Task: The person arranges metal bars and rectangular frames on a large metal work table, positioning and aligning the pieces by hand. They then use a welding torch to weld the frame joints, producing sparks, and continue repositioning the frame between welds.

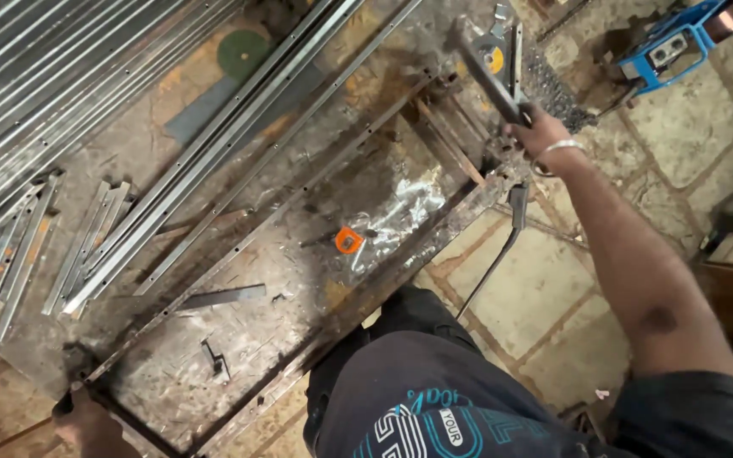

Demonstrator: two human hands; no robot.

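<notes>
My right hand [534, 129], with a metal bangle on the wrist, is closed around the handle of a dark hand tool [484, 69] that reaches up and left over the far end of a long metal worktable [239, 339]. My left hand [85, 422] sits at the lower left, gripping the near corner of a dark steel frame [400, 254] that lies along the table. A small orange piece [348, 241] rests on the tabletop inside the frame.
Long steel channels [214, 161] and short cut lengths [10, 254] lie across the table's left side. A green disc [243, 53] lies at the top. A blue machine [668, 47] stands on the stone floor at upper right. A cable [494, 263] hangs off the table's edge.
</notes>
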